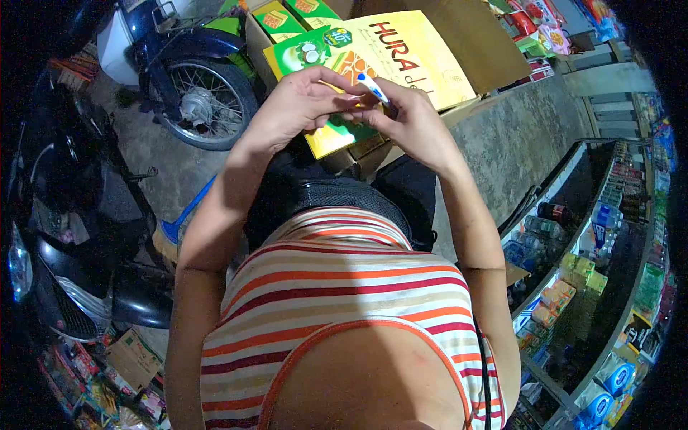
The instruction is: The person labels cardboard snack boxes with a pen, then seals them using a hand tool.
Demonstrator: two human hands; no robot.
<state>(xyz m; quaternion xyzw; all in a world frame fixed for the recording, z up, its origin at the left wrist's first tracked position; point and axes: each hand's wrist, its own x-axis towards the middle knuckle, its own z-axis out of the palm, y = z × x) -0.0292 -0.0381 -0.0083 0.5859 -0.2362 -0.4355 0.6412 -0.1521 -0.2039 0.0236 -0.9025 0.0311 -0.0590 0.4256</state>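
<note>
My right hand point(419, 132) is closed around a slim white-and-blue object point(373, 89), which sticks up past its fingers. Close against it, the fingertips of my left hand point(297, 107) are pinched together; what lies between them is hidden. Both hands are over a yellow-and-green snack box point(328, 145) with pictures of coconut and cake. Beside it lies a large yellow box point(423, 54) printed "HURA". These boxes rest on an open cardboard carton point(489, 36), where more green-and-yellow boxes point(277, 21) stand at the back left.
A motorbike's front wheel point(204, 104) stands to the left of the carton, and a dark scooter point(79, 279) is nearer on the left. A blue-handled broom point(172, 228) leans between. Shelves with bottles and packets point(573, 279) line the right side.
</note>
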